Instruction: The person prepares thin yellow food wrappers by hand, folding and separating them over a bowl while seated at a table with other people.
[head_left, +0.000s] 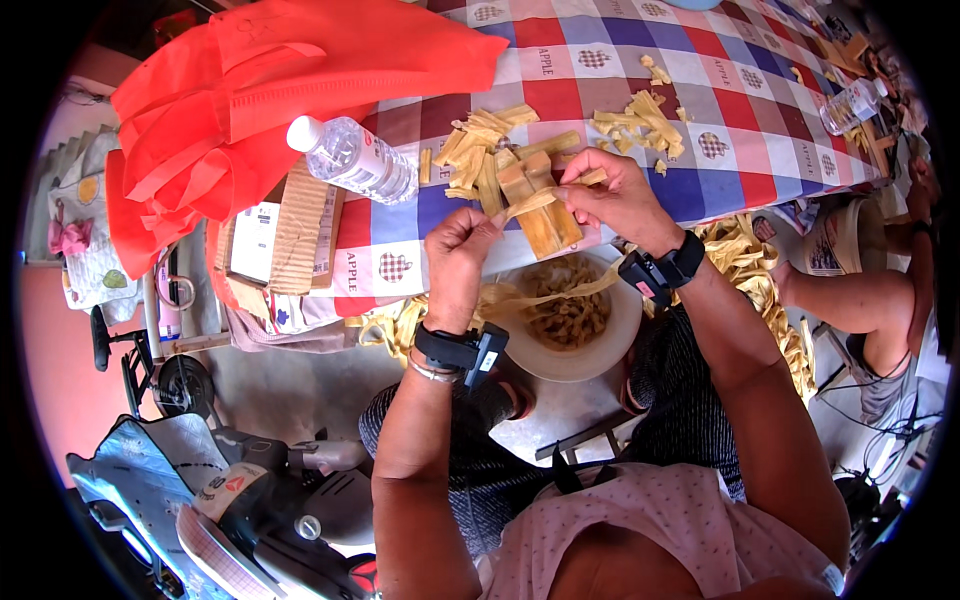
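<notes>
Thumb and fingers of my left hand [462, 248] are pinched on one end of a pale yellow, flat strip [531, 204]. My right hand [618, 198] pinches its other end, so the strip spans the gap between both hands. Directly beneath it, at the table's near edge, lies a small wooden block [548, 232]. Short yellow strips [468, 150] are heaped behind the block, and a looser pile of pieces [645, 122] lies to the right. Below the table edge, a white basin [560, 372] holds many small yellow knotted pieces [568, 318], with a long strip across its top.
A clear plastic bottle [365, 165] stands left of the strips, beside a cardboard box [300, 230] and a red bag [290, 80]. Long yellow strips [745, 260] hang at the table's right edge. Another person's leg [840, 300] is at right; a scooter [270, 500] stands lower left.
</notes>
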